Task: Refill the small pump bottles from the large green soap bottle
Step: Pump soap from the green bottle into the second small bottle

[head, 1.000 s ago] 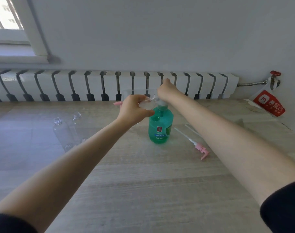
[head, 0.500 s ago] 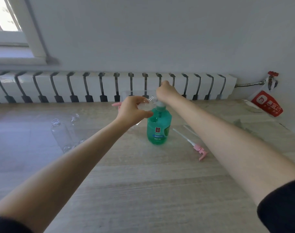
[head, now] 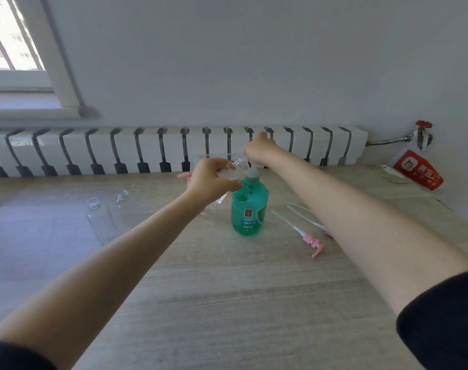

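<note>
A small bottle (head: 231, 170) is being gripped round its body by the left hand (head: 210, 181), fingers and thumb curled about it. It is being held tilted in the air, its open threaded neck turned towards the pump head (head: 251, 172) of the green bottle (head: 250, 209). The green bottle is standing upright on the surface (head: 227, 289), near the middle, and looks largely full. The right hand (head: 259, 150) is being held over the pump head; its fingers are hidden behind the knuckles, so whether they are flat or curled cannot be told.

The small bottle is being judged light, thin-walled and easily squeezed. It is probably best taken at mid-body with modest pressure, so that the neck is not being thrown out of line with the spout. Soap on the clear plastic would likely make it slippery.

The green bottle is being judged heavy and stiff enough to stand steady while pressed from straight above. A sideways push on the pump head could tip it.

Two more empty bottles (head: 100, 222) are lying open-necked to the left, well apart from the hands. Pink pumps (head: 311, 241) with long dip tubes are lying to the right of the green bottle, one partly hidden by the right forearm.
</note>
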Demonstrator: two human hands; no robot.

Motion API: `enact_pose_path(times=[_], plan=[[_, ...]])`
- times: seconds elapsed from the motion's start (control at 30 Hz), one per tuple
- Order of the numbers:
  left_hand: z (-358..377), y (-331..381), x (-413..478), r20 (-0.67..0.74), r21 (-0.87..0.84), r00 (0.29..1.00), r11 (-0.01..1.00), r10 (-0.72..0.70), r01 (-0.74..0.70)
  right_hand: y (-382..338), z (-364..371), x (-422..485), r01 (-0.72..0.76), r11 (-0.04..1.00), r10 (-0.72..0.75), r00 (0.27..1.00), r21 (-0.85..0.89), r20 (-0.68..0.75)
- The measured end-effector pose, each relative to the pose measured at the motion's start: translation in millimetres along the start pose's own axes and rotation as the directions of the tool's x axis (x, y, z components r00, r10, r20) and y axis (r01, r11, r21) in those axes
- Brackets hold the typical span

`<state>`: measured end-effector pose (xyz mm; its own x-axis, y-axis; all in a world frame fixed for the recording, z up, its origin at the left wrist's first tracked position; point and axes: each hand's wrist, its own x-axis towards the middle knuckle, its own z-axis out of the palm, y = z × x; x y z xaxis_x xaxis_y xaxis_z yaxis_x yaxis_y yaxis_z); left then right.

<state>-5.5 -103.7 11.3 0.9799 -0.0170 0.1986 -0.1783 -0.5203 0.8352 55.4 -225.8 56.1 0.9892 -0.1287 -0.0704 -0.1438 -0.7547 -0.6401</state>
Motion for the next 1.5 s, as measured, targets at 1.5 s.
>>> enact_pose_path(times=[1.5], plan=[[-3,-3,6,-0.057,0.064,0.995,0.994,0.087,-0.083,-3,4,-6,0.026,0.999,-0.023,0.998,0.045,-0.058]])
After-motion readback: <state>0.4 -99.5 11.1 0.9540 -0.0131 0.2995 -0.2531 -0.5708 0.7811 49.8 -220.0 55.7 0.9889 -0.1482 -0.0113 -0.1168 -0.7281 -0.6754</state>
